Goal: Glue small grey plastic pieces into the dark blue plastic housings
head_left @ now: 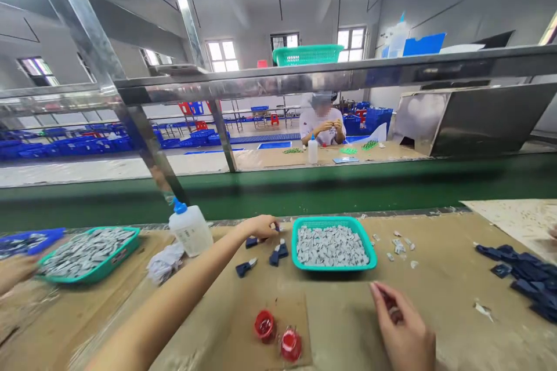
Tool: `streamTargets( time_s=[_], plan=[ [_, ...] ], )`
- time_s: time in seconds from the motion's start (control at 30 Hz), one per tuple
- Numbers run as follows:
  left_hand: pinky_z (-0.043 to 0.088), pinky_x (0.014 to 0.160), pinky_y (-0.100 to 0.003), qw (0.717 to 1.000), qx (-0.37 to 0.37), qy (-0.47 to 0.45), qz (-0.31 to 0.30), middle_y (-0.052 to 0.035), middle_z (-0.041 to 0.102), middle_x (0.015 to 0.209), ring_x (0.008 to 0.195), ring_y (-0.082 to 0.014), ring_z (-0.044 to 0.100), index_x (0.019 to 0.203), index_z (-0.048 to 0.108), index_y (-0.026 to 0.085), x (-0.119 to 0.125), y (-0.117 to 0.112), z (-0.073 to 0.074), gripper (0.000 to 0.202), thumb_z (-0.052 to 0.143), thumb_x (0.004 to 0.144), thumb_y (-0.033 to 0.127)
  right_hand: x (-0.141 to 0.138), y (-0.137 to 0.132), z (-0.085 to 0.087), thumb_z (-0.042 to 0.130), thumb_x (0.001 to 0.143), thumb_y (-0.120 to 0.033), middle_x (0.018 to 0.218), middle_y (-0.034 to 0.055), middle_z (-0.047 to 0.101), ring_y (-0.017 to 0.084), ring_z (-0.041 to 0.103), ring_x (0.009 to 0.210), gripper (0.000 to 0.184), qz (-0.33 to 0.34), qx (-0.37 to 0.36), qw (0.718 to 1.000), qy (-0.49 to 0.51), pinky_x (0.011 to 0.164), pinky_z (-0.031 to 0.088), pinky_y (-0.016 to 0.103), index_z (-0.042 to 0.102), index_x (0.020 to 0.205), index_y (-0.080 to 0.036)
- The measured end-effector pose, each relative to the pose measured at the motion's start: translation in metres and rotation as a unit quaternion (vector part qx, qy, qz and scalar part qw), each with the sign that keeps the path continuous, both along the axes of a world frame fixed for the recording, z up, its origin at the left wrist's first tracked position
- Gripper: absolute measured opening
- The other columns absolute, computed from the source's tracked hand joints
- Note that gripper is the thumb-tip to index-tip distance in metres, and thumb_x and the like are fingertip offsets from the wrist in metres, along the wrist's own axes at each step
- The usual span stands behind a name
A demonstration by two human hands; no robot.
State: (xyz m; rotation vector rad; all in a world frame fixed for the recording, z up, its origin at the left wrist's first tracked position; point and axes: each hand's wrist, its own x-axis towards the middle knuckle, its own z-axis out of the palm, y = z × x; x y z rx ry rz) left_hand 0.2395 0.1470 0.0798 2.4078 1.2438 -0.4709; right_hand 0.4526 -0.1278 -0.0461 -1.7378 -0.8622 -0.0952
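Two red cups (264,326) stand nearest, presumably for easy access. The right hand (402,327) is curled into a pinch, no held item visible. Beyond, a green basket (335,268) of grey pieces (333,245) sits centrally, likely serving both hands. The left hand (260,226) reaches dark blue pieces (242,269) beside it; its grip cannot be told.

A low blue-green plastic basket (333,268) is showing rows of little holes along its far side. The small light grey pieces (333,246) inside are looking nearly white. Two small round red cups (264,326) are shining brightly. A cloudy white plastic bottle (190,229) is wearing a bright blue tip (179,206). Small flat dark blue pieces (242,269) are standing out against the flat brown surface (339,310).
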Motion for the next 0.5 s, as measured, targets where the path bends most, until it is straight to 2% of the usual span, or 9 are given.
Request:
streamTargets(
  time_s=[0.1,0.2,0.33,0.43,0.5],
  plan=[
    [0.055,0.075,-0.037,0.998,-0.048,-0.037,0.021,-0.0087,0.062,0.111,0.09,-0.0188,0.063,0.119,0.055,0.015,-0.008,-0.012,-0.017,0.034,0.055,0.091,0.034,0.001,-0.007,0.002,0.06,0.081,-0.054,0.076,0.0037,0.069,0.015,0.057,0.054,0.036,0.019,-0.015,0.999,0.023,0.056,0.046,0.024,0.073,0.086,-0.02],
    [0.055,0.077,-0.039,0.995,-0.04,-0.074,0.049,-0.0091,0.061,0.113,0.092,-0.0196,0.063,0.12,0.055,0.015,-0.014,-0.014,-0.021,0.034,0.055,0.091,0.034,-0.001,-0.008,0.0,0.062,0.08,-0.053,0.081,0.0046,0.07,0.015,0.058,0.057,0.035,0.026,-0.03,0.997,0.063,0.059,0.047,0.025,0.073,0.088,-0.02],
    [0.051,0.087,-0.044,0.992,0.038,-0.093,0.083,-0.0097,0.059,0.12,0.102,-0.022,0.06,0.12,0.055,0.016,-0.022,-0.01,-0.012,0.035,0.054,0.091,0.036,-0.001,-0.004,-0.008,0.063,0.079,-0.052,0.083,0.0055,0.071,0.017,0.06,0.061,0.036,0.033,-0.039,0.994,0.099,0.061,0.048,0.027,0.073,0.091,-0.02],
    [0.043,0.096,-0.051,0.988,0.099,-0.082,0.084,-0.0127,0.058,0.125,0.113,-0.0273,0.056,0.123,0.055,0.016,-0.02,-0.021,-0.001,0.046,0.054,0.089,0.047,-0.001,-0.001,-0.009,0.061,0.081,-0.05,0.084,0.0081,0.071,0.02,0.063,0.066,0.035,0.046,-0.015,0.993,0.104,0.065,0.05,0.029,0.072,0.091,-0.018],
    [0.038,0.098,-0.056,0.986,0.131,-0.074,0.077,-0.0205,0.06,0.122,0.117,-0.0392,0.052,0.123,0.059,0.013,-0.017,-0.032,0.004,0.061,0.054,0.082,0.058,-0.001,0.004,-0.006,0.057,0.085,-0.047,0.085,0.0101,0.072,0.022,0.065,0.071,0.034,0.072,0.009,0.992,0.104,0.068,0.05,0.031,0.071,0.091,-0.016]
  ],
)
